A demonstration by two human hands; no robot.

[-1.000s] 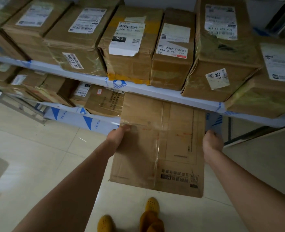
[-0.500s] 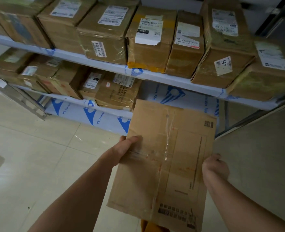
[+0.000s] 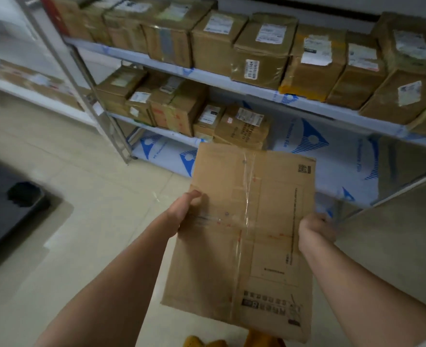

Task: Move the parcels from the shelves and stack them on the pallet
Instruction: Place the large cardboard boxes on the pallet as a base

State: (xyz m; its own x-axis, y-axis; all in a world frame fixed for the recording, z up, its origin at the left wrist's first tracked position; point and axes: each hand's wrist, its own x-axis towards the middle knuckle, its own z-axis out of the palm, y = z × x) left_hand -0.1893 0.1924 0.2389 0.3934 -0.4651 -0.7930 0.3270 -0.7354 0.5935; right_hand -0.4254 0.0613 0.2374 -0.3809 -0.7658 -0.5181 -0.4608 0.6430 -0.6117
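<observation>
Since the earlier frame, view and load have swung left, clear of the metal shelves (image 3: 257, 92). Left hand (image 3: 181, 211) and right hand (image 3: 315, 227) grasp opposite edges of the flat, tape-glossed brown cardboard parcel (image 3: 244, 236), above the floor. Keeping it level should suit stacking on the dark pallet (image 3: 9, 211).

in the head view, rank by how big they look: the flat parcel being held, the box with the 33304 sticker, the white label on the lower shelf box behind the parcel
1. flat parcel, though it is nearest the camera, which inflates it
2. box with the 33304 sticker
3. white label
</observation>
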